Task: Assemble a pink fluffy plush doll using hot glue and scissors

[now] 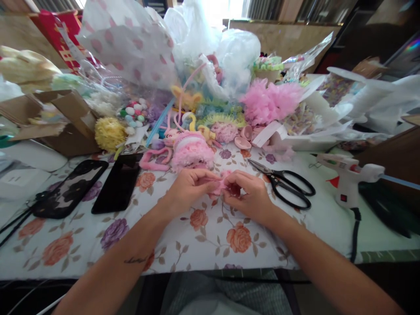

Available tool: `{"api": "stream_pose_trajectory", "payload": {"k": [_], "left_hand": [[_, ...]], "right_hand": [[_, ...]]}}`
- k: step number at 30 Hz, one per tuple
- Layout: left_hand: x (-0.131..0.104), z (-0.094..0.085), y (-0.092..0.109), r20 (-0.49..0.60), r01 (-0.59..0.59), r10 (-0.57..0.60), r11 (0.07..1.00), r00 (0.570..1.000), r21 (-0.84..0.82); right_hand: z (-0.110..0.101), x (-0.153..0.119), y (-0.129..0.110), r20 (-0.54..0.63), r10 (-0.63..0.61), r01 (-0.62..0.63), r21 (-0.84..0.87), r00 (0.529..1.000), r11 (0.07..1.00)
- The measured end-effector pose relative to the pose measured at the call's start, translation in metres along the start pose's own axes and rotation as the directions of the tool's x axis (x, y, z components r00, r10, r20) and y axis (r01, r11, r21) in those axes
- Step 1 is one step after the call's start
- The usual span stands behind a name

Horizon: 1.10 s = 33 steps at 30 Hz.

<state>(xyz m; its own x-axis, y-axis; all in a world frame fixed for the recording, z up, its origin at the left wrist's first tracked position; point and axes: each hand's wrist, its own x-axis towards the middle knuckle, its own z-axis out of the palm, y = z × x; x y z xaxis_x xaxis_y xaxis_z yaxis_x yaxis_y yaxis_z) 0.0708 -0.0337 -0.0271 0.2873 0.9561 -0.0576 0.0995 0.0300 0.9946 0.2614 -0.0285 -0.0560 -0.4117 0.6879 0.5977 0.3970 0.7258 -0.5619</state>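
Between both hands is a small, soft pink piece (216, 187), mostly covered by fingers, so its exact kind is hidden. My left hand (193, 188) pinches its left side with thumb and fingers. On its right side my right hand (246, 190) closes around it with bent fingertips. Just behind the hands lies a fluffy pink plush item (192, 151) with a pale band. A pink fuzzy strip (155, 158) curves beside it on the left. Black-handled scissors (282, 183) lie right of my right hand, blades pointing toward the far left.
A white hot glue gun (348, 179) stands at the right with its cord hanging forward. Two phones, one black (118, 186) and one in a patterned case (70, 188), lie left. Behind are a cardboard box (75, 113), pink tulle (272, 100), a yellow pom-pom (110, 133) and plastic bags (127, 43).
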Motion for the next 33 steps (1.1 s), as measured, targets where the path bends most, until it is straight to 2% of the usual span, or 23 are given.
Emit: {"api": "stream_pose_trajectory", "payload": {"k": [4,7,11,18,26,33], "left_hand": [[0.0005,-0.0027,-0.0022,-0.015,0.003,-0.003,1.0,1.0,-0.013],[0.0012,-0.0023,-0.0027,-0.021,0.009,-0.009,1.0,1.0,-0.027],[0.0029,0.0003,-0.003,-0.021,0.047,-0.048,0.998,0.999,-0.045],[0.0034,0.0004,-0.0041,-0.034,0.051,-0.052,0.998,0.998,-0.041],[0.0051,0.0007,-0.006,-0.045,0.057,-0.057,0.998,0.997,-0.008],[0.0052,0.0037,-0.0075,-0.011,0.08,-0.08,0.996,0.997,-0.048]], "right_hand": [[-0.0012,0.0008,-0.0017,-0.049,-0.063,0.059,-0.073,0.997,0.996],[-0.0021,0.0012,-0.0016,-0.091,-0.144,0.124,-0.195,0.985,0.973],[-0.0008,0.0007,0.0006,-0.027,-0.284,0.259,-0.337,0.958,0.905],[0.0,0.0023,0.001,-0.027,-0.238,0.215,-0.339,0.971,0.916],[0.0031,0.0005,0.006,0.086,-0.202,0.219,-0.306,0.976,0.926],[0.0069,0.0028,0.005,0.122,-0.299,0.323,-0.338,0.946,0.884]]}}
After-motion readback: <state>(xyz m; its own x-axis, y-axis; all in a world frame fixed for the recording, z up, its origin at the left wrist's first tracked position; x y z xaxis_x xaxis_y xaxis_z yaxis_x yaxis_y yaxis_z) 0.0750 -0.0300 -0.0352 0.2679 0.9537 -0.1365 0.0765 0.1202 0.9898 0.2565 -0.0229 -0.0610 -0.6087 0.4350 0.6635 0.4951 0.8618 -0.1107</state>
